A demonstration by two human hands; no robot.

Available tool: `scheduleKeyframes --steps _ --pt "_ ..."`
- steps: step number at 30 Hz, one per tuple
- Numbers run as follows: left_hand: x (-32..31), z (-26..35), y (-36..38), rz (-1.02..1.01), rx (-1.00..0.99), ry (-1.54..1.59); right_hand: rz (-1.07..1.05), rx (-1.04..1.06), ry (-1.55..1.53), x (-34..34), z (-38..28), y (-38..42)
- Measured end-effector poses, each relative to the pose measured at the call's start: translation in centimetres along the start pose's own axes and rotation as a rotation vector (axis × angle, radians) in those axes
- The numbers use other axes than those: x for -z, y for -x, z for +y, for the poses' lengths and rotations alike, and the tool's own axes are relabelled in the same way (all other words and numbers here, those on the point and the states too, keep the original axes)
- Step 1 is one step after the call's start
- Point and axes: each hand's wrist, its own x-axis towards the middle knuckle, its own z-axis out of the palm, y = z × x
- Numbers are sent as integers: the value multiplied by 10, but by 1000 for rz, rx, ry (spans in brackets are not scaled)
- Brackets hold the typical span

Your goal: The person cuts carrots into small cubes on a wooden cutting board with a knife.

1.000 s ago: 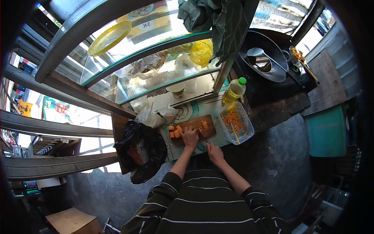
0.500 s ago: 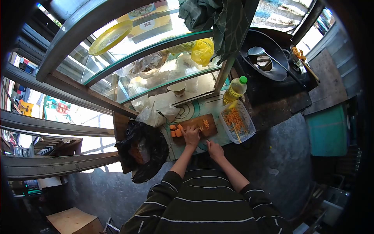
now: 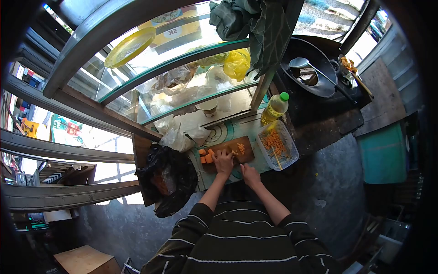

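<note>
A brown cutting board (image 3: pixel 247 156) lies on the counter in front of me. My left hand (image 3: pixel 222 162) is over its middle, fingers bent down and pressing on a piece of carrot that they mostly cover. Thick carrot chunks (image 3: pixel 206 159) sit left of these fingers, and small diced carrot (image 3: pixel 241 148) is on the board's right part. My right hand (image 3: pixel 250 176) is closed in a fist at the board's near edge, around what looks like a knife handle; the blade hardly shows. To the right, a clear plastic tub (image 3: pixel 292 155) contains diced carrot and a light-coloured utensil.
An oil bottle with green cap (image 3: pixel 277 107) stands behind the tub. A wok (image 3: pixel 315 86) with a ladle rests on the stove at right. Left of the board are a black plastic bag (image 3: pixel 182 176) and white plastic bags (image 3: pixel 175 137). A glass display case (image 3: pixel 182 102) rises behind.
My left hand has shifted very slightly on the carrot, and my right hand has barely moved. The view tilts a little; the other things keep their places.
</note>
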Motion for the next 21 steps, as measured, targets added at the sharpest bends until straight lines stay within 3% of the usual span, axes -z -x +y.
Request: scheduleKeyframes --steps 21 --pt "-3 -5 0 9 15 59 -14 -5 -19 -1 -2 1"
